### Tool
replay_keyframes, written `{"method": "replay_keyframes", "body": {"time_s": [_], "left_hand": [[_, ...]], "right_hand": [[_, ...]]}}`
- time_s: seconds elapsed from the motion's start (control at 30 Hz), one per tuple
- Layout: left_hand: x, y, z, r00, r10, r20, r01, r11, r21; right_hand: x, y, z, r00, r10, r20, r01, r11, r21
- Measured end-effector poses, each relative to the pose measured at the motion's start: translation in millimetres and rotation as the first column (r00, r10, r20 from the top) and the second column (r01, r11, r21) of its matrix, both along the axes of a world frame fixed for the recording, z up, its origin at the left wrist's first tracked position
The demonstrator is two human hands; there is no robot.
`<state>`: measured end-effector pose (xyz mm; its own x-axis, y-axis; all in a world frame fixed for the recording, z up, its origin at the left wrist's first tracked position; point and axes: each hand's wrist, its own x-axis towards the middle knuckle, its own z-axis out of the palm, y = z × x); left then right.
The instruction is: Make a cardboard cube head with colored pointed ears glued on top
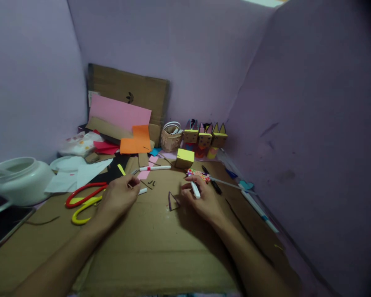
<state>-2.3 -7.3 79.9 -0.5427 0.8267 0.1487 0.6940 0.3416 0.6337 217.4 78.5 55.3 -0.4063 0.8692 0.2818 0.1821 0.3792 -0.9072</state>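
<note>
- Head view: the right hand is closed around a white marker; one end projects toward the camera, and the writing tip cannot be made out.
- The left hand has its fingers curled, thumb near forefinger; whether it grips anything cannot be told.
- Dark-edged triangle: lies on the cardboard sheet, just left of the right-hand grip. Contact with the fingertips cannot be confirmed.
- Yellow-topped cardboard box: stands beyond the right-hand grip.
- Red-and-yellow-handled scissors: lie just left of the left hand.
- Caution: if the triangle is a loose piece, a sweep of the right fingers could displace it.
- Caution: an uncapped tip touching the sheet could leave stray ink.
- Caution: sideways travel of the left forearm could catch the scissor handles and drag them.
</note>
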Motion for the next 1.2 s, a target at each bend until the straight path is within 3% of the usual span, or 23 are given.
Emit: {"method": "replay_keyframes", "body": {"time_s": [0.2,0.37,0.6,0.7,0.77,0.8,0.87,0.93,0.97,1.0,1.07,1.13,1.2], "left_hand": [[5.9,10.7,-4.5,0.958,-0.142,-0.250,0.113,0.986,-0.125],[17.1,35.2,0.9,0.794,-0.295,-0.532,0.136,0.938,-0.318],[23.4,48.1,-0.6,0.734,-0.351,-0.581,0.117,0.909,-0.401],[16.3,37.7,2.3,0.724,-0.309,-0.617,0.076,0.924,-0.375],[12.1,29.0,8.0,0.723,-0.194,-0.663,0.014,0.964,-0.267],[11.1,25.1,11.2,0.739,-0.095,-0.667,-0.005,0.989,-0.147],[12.9,19.3,16.4,0.854,0.080,-0.514,-0.020,0.992,0.122],[19.8,16.5,16.8,0.993,0.083,-0.085,-0.061,0.969,0.239],[24.7,16.0,14.5,0.981,0.026,0.191,-0.069,0.973,0.221],[30.3,15.7,10.7,0.894,-0.044,0.447,-0.035,0.985,0.167],[42.2,15.2,0.2,0.624,-0.056,0.780,0.002,0.998,0.071],[53.0,14.1,-10.5,0.457,-0.024,0.889,-0.005,1.000,0.030],[61.2,12.0,-18.3,0.371,0.003,0.929,-0.014,1.000,0.002]], "right_hand": [[3.1,3.9,-6.3,0.996,-0.072,-0.050,0.075,0.995,0.059],[2.6,1.1,-5.0,0.992,-0.105,-0.066,0.110,0.992,0.070],[3.3,-3.2,2.2,0.989,-0.120,-0.091,0.122,0.992,0.015],[4.4,-5.5,3.4,0.986,-0.130,-0.105,0.131,0.991,-0.001],[4.9,-8.0,4.2,0.985,-0.132,-0.113,0.131,0.991,-0.018],[4.9,-9.4,4.7,0.984,-0.134,-0.117,0.132,0.991,-0.031],[4.0,-12.1,6.2,0.981,-0.143,-0.129,0.134,0.988,-0.079],[2.2,-13.9,8.0,0.975,-0.155,-0.161,0.126,0.976,-0.177],[1.1,-14.4,8.9,0.970,-0.155,-0.186,0.108,0.964,-0.242],[-0.1,-14.7,9.5,0.965,-0.150,-0.217,0.077,0.947,-0.311],[-2.4,-15.0,9.9,0.950,-0.133,-0.283,-0.004,0.900,-0.435],[-4.5,-15.3,8.9,0.933,-0.114,-0.343,-0.084,0.855,-0.512],[-6.3,-15.6,7.2,0.916,-0.109,-0.386,-0.134,0.824,-0.551]]}}
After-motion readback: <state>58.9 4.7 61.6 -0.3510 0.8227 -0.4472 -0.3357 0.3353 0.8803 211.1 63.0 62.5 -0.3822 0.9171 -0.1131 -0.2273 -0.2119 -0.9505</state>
